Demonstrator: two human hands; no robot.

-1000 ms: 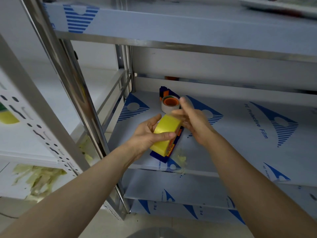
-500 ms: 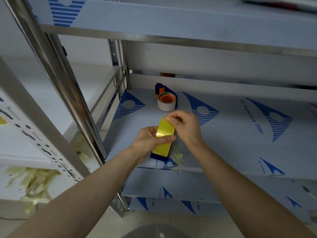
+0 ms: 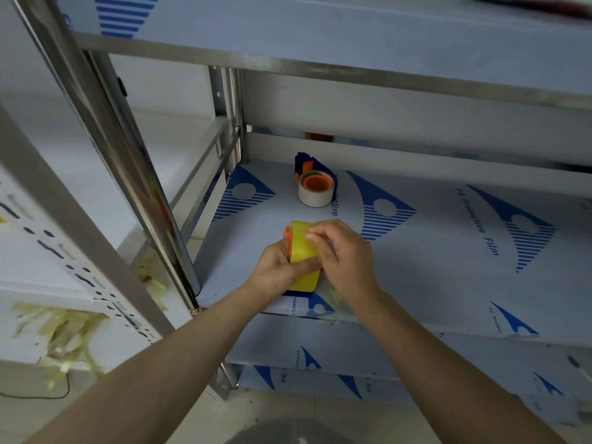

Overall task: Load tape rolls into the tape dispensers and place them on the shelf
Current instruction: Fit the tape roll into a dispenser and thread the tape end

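Observation:
A yellow tape roll (image 3: 302, 251) sits in a blue and orange dispenser whose blue base shows just above the shelf's front edge. My left hand (image 3: 275, 270) grips the roll and dispenser from the left. My right hand (image 3: 342, 254) pinches the roll's upper right edge with fingers curled. Farther back on the same shelf (image 3: 432, 251) stands a second blue dispenser (image 3: 315, 184) loaded with a white roll on an orange hub.
The metal shelf is covered in blue-printed protective film, with another shelf above (image 3: 320, 36) and one below (image 3: 352, 357). A steel upright (image 3: 128, 161) rises at the left. Yellowish tape scraps (image 3: 57, 331) lie on the neighbouring rack at lower left.
The roll and dispenser stay in both hands near the shelf's front. My right hand's fingers have shifted along the roll's top edge, and an orange part of the dispenser now shows at its upper left.

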